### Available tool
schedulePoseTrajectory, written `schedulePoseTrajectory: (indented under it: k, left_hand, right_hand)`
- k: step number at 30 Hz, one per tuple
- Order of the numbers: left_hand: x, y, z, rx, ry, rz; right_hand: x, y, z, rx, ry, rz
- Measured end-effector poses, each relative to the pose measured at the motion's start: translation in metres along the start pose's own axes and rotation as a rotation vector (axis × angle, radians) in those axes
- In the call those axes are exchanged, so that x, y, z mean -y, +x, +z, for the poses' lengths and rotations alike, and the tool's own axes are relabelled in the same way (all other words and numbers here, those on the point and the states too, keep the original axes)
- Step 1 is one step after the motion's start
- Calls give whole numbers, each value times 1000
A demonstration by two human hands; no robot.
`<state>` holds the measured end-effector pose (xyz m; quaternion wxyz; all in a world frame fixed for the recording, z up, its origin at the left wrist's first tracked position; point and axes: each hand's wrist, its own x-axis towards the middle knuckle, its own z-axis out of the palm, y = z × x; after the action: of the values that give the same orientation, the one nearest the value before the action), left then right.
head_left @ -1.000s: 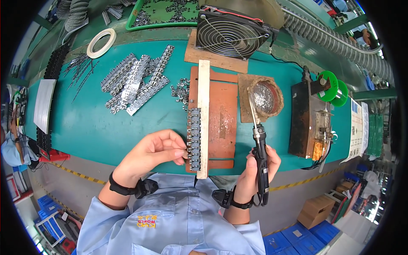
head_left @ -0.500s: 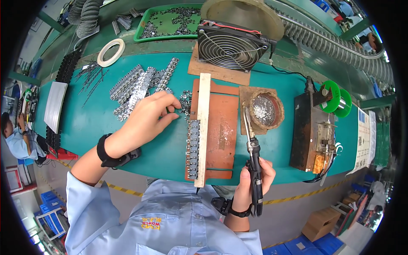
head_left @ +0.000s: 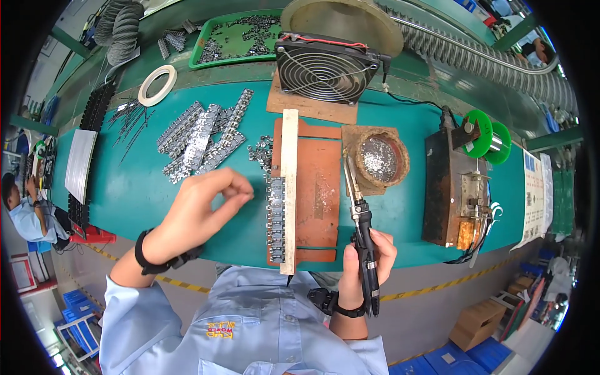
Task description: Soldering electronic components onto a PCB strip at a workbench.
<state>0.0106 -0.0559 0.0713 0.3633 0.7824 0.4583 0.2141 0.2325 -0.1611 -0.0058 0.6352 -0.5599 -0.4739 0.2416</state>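
My left hand [head_left: 203,209] hovers over the green mat, left of a row of small dark components [head_left: 275,225]. Its thumb and forefinger are pinched together; anything between them is too small to make out. The row lies along a pale wooden strip [head_left: 290,187] on a reddish-brown board [head_left: 319,219]. Beside the strip's upper part is a loose heap of small metal parts [head_left: 261,152]. My right hand [head_left: 370,262] grips a soldering iron [head_left: 362,219] by its black handle. The iron's tip points away from me, beside a round brown dish [head_left: 405,161] with silvery bits in it.
Beyond the board stands a black fan [head_left: 324,76]. Strips of metal parts [head_left: 199,140], thin dark rods [head_left: 131,122] and a tape roll [head_left: 157,85] lie at left. At right is a metal box [head_left: 439,187] with a green spool [head_left: 479,137]. A green tray [head_left: 200,53] holds small parts.
My left hand has moved back toward me from the heap of small parts, its fingers drawing together. My right hand still holds the soldering iron in nearly the same place. The whole view has shifted slightly.
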Motion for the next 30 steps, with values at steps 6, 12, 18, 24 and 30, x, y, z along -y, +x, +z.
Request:
schedulePoseTrajectory:
  k: [6, 12, 18, 24, 30]
  left_hand:
    - [-2, -49, 7, -55, -494, -90]
    - [1, -68, 22, 50, -979, -248]
    - [11, -71, 39, 46, -1174, -398]
    - [22, -67, 45, 124, -1161, -507]
    - [22, -59, 52, 119, -1142, -598]
  right_hand:
    - [2, -9, 3, -69, 41, -5]
    - [-1, -14, 7, -129, 27, -21]
    - [-6, -15, 11, -151, 20, -21]
    - [-8, -13, 12, -156, 16, -17]
    - [-13, -13, 12, -156, 19, -21]
